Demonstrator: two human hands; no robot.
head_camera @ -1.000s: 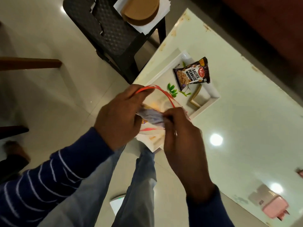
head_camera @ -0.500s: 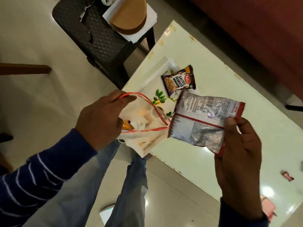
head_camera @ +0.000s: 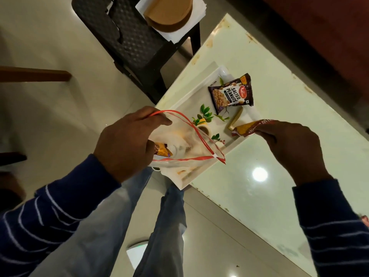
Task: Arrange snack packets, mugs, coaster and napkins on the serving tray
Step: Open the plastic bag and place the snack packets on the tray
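At the bottom of the frame, two arms in dark blue sleeves with thin white stripes (head_camera: 52, 212) reach up over legs in grey-blue jeans (head_camera: 159, 226). Left of centre, the left hand (head_camera: 127, 142) is closed on a clear plastic zip bag with a red seal strip (head_camera: 189, 148), pinching its open mouth at the top edge; the bag hangs over the near corner of the table. Inside it, just beside the palm, a small orange and brown snack packet (head_camera: 162, 149) shows through the plastic, along with other pale contents too blurred to name. At centre right, the right hand (head_camera: 289, 144) grips a red and yellow snack packet (head_camera: 253, 127) by its right end, fingers curled over it, the free end pointing left above the near right edge of the tray. The white rectangular serving tray with a green leaf print (head_camera: 189, 96) lies on the glossy pale green table (head_camera: 259, 196) in the middle of the frame. On the tray's far part lies a dark brown salted peanuts packet (head_camera: 231, 94), flat and face up, well apart from both hands. At the top centre, a black plastic chair (head_camera: 129, 37) carries a round tan object on white paper napkins (head_camera: 171, 11).
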